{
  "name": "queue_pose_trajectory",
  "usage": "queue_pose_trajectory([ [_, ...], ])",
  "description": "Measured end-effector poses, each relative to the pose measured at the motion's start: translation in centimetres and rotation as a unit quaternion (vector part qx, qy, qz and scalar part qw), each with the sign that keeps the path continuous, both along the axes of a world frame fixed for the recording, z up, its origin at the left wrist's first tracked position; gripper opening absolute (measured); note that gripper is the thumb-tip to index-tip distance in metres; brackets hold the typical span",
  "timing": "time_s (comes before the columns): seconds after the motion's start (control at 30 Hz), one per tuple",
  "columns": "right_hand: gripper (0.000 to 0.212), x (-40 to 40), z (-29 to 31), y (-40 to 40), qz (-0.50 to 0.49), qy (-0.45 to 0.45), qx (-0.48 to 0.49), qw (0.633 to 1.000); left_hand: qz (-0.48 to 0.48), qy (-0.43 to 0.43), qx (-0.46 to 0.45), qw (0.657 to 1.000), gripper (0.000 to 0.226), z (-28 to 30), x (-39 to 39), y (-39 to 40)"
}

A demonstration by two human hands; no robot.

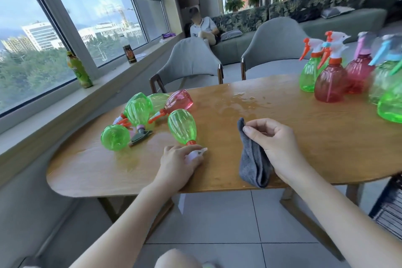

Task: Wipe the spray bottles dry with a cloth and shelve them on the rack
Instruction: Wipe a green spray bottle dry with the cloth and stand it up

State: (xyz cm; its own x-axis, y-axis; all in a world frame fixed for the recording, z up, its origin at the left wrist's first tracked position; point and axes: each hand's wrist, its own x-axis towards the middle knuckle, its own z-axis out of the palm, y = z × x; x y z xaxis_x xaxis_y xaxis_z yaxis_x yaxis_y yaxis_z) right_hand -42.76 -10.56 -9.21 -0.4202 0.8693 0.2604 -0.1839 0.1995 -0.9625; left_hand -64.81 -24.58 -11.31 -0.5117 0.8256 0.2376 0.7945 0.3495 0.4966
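Big windows run along the left wall and the back of the room, and a long sofa sits under the far ones, with a seated person at its left end. Nearer, two grey chairs face a wooden table whose top shows wet patches near the middle. On the table's right end, a group of upright spray bottles, red and green, stands close together. On the left part lies a heap of tipped-over bottles, mostly green with one red. Just right of that heap lies a single green bottle, its base pointing away and its white sprayer head toward the near edge. The left hand is curled round that sprayer head, resting on the tabletop. The right hand pinches a folded grey cloth between thumb and fingers, the cloth hanging down over the table's near edge. On the windowsill stand a green drink bottle and a dark can.
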Motion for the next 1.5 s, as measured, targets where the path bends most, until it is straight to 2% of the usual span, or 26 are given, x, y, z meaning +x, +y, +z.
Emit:
queue_pose_trajectory([
  [0.23,0.013,6.6,-0.3,3.6,-0.061,0.003,-0.013,0.998,-0.053,0.032,-0.036,0.997,0.04,0.3,10.1,3.6],
  [0.43,0.01,11.1,-0.8,5.9,-0.11,0.003,-0.026,0.994,-0.144,0.028,-0.016,0.989,0.057,0.9,16.7,6.0],
  [0.57,0.013,12.6,-1.0,6.9,-0.123,0.014,-0.044,0.991,-0.164,-0.004,0.074,0.984,0.047,1.7,16.0,6.8],
  [0.63,0.012,12.9,-1.1,7.2,-0.121,0.016,-0.05,0.991,-0.178,0.009,0.101,0.979,0.048,2.8,14.0,7.1],
  [0.7,0.012,12.8,-1.3,7.3,-0.114,0.013,-0.052,0.992,-0.2,0.057,0.059,0.976,0.06,4.2,11.0,7.8],
  [0.77,0.013,12.5,-1.4,7.3,-0.106,0.003,-0.05,0.993,-0.221,0.097,-0.023,0.97,0.075,5.9,8.3,8.8],
  [0.93,0.01,11.7,-1.8,7.3,-0.096,-0.017,-0.04,0.994,-0.263,0.175,-0.181,0.931,0.093,8.4,5.5,11.1],
  [1.0,0.007,11.5,-1.9,7.3,-0.095,-0.02,-0.037,0.995,-0.271,0.243,-0.204,0.909,0.094,8.3,5.1,11.8],
  [1.07,0.007,11.4,-1.9,7.3,-0.096,-0.022,-0.04,0.994,-0.265,0.276,-0.194,0.903,0.088,7.7,4.7,12.2],
  [1.2,0.009,11.8,-1.8,7.3,-0.102,-0.018,-0.038,0.994,-0.224,0.208,-0.105,0.946,0.083,6.8,4.4,11.8],
  [1.33,0.01,12.4,-1.4,7.3,-0.11,0.01,-0.044,0.993,-0.159,0.05,0.002,0.986,0.085,6.3,6.9,11.5],
  [1.5,0.007,12.9,-0.9,7.0,-0.117,0.025,-0.056,0.991,-0.1,-0.152,0.077,0.98,0.089,4.3,11.0,10.9],
])
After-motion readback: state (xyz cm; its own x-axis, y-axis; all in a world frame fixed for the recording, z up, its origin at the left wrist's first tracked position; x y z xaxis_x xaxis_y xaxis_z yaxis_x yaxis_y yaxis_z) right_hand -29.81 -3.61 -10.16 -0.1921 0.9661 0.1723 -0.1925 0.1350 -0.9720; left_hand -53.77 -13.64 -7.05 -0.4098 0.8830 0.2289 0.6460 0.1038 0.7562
